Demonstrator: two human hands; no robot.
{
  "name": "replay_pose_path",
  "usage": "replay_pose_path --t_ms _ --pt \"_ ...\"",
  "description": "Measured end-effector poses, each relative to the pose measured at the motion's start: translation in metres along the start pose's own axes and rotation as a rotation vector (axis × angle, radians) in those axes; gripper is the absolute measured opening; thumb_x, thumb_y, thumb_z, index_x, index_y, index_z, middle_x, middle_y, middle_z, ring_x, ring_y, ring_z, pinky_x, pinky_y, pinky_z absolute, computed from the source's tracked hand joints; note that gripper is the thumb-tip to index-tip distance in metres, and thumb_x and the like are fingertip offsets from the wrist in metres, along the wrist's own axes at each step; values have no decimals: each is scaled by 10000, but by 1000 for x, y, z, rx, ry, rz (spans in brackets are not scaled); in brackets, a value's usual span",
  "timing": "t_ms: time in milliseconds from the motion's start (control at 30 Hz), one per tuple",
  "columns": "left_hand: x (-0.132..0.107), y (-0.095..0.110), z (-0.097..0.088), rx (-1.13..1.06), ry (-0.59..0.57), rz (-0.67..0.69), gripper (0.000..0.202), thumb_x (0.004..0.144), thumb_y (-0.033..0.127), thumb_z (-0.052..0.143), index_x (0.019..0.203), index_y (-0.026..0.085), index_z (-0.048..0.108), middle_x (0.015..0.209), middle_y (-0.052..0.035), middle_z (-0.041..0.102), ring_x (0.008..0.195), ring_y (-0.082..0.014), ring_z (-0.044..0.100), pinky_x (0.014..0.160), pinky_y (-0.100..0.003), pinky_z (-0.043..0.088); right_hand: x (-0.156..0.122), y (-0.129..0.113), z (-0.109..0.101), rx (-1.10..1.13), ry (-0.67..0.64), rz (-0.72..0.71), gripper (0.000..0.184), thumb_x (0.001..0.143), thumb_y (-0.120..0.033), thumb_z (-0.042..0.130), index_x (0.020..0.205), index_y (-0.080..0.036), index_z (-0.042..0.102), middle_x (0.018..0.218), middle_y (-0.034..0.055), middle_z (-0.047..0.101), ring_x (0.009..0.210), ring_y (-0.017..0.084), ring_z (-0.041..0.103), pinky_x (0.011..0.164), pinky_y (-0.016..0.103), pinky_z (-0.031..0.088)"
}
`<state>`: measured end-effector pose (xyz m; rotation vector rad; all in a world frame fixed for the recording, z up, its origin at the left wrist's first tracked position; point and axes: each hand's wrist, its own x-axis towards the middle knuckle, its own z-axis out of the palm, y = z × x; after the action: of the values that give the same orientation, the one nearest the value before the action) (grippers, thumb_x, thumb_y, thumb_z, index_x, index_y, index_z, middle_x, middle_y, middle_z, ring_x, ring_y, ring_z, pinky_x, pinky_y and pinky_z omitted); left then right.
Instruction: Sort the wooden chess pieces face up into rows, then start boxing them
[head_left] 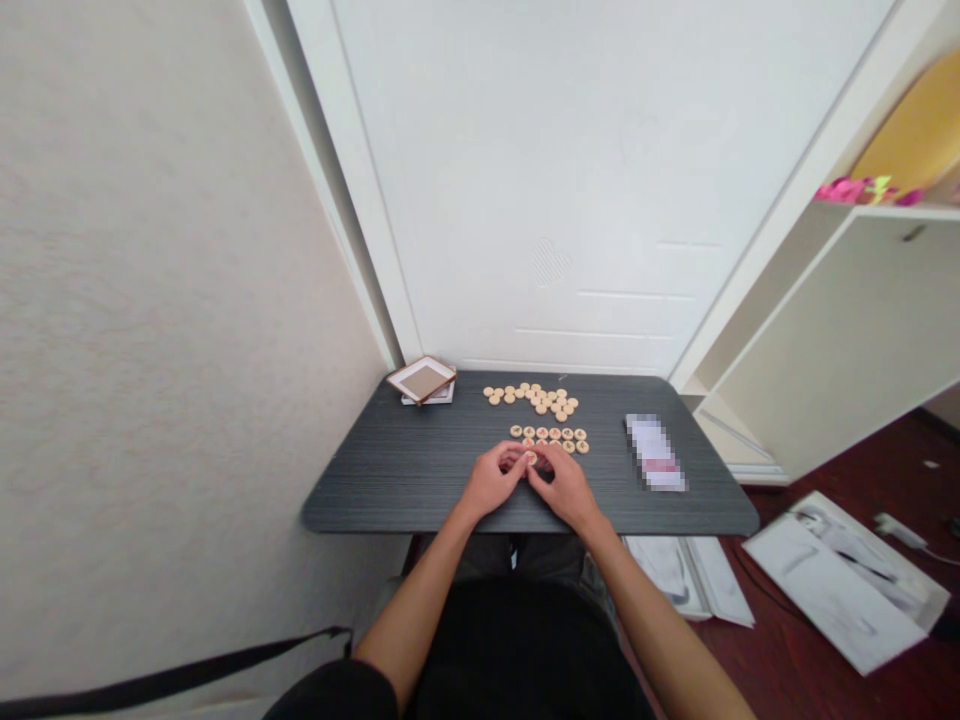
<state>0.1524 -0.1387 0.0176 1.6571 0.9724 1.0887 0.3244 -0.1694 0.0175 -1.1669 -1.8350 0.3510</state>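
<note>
A round wooden xiangqi piece (531, 458) with a red character faces up between my two hands, close to the front of the rows. My left hand (493, 480) is closed, its thumb and fingertips on the left side of this piece. From the other side my right hand (564, 483) pinches the same piece. Just beyond the fingers lie two short rows of xiangqi pieces (541, 433), with red and dark characters showing; my fingers partly cover the nearer row. Farther back is a loose cluster of pale xiangqi pieces (551, 398), their faces too small to read.
A dark grey table (375, 480) stands against a white door. Picture frames (424, 381) are stacked at its back left corner. A blurred-out, phone-shaped object (656, 453) lies at the right. White boxes (847, 580) sit on the reddish floor, beside a cabinet (855, 340).
</note>
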Motion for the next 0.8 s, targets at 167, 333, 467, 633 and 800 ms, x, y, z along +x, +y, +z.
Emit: replay_pose_path --t_ms 167,333,467,633,800 --pt "0 -3 1 36 26 -4 239 877 406 656 993 199 629 900 -53 760 836 -179 735 792 -317 599 -2 1 1 -29 -34 -47 389 902 -193 584 1281 -265 626 1220 75 694 1163 240 629 1067 451 479" --pt "1 -8 1 78 74 -3 208 856 393 677 930 206 625 837 -38 752 785 -173 728 754 -309 595 -3 2 2 -19 -69 -60 407 891 -175 585 1286 -263 626 1205 71 700 1133 220 649 1064 416 486" --pt "0 -7 1 110 68 17 205 876 408 651 930 212 624 841 -36 746 786 -176 724 748 -306 584 -3 3 3 -6 -70 -29 374 897 -210 602 1268 -249 624 1144 70 708 983 206 676 962 379 541" --pt "-1 -2 0 155 81 25 205 893 418 619 932 218 633 836 -25 742 768 -175 717 742 -302 578 -3 5 4 -28 -28 -11 291 920 -237 599 1206 -241 648 1108 71 709 983 215 669 1033 411 495" --pt "-2 5 1 164 72 24 213 900 423 610 985 230 640 922 -34 757 850 -183 726 828 -323 581 -3 5 4 -24 -26 4 296 937 -244 574 1227 -247 638 1123 76 706 966 216 670 1009 407 509"
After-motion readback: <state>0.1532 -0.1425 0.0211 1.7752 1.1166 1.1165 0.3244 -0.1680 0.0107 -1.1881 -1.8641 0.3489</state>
